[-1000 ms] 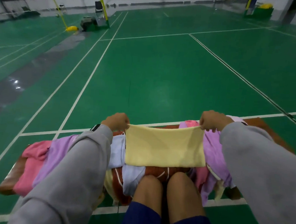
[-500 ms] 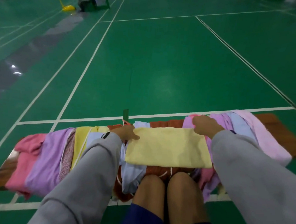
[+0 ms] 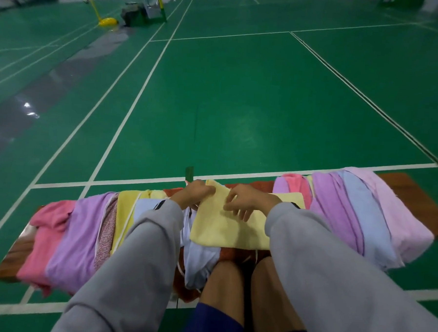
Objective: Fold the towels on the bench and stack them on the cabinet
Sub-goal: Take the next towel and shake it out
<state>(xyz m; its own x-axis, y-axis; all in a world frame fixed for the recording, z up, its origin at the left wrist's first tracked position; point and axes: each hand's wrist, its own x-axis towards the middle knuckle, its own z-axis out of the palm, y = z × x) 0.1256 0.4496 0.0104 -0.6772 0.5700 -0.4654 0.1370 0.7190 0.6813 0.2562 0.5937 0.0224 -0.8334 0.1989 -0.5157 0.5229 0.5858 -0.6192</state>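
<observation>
A pale yellow towel (image 3: 224,229) lies folded on the wooden bench (image 3: 412,191), on top of other towels in the middle. My left hand (image 3: 196,192) grips its far left corner, which is lifted a little. My right hand (image 3: 246,200) rests on the towel's middle with fingers spread downward. Pink, lilac, yellow and light blue towels (image 3: 74,237) drape over the bench's left part. More lilac, blue and pink towels (image 3: 357,213) cover the right part. No cabinet is in view.
My bare knees (image 3: 247,289) sit close against the bench's near side. Beyond the bench stretches a green sports court floor (image 3: 241,103) with white lines. A yellow net post base (image 3: 107,21) and dark equipment stand far back left.
The towel went from held up and stretched between both hands to lying on the bench. My right hand moved left from the right corner to the middle. The left hand lifted the left corner.
</observation>
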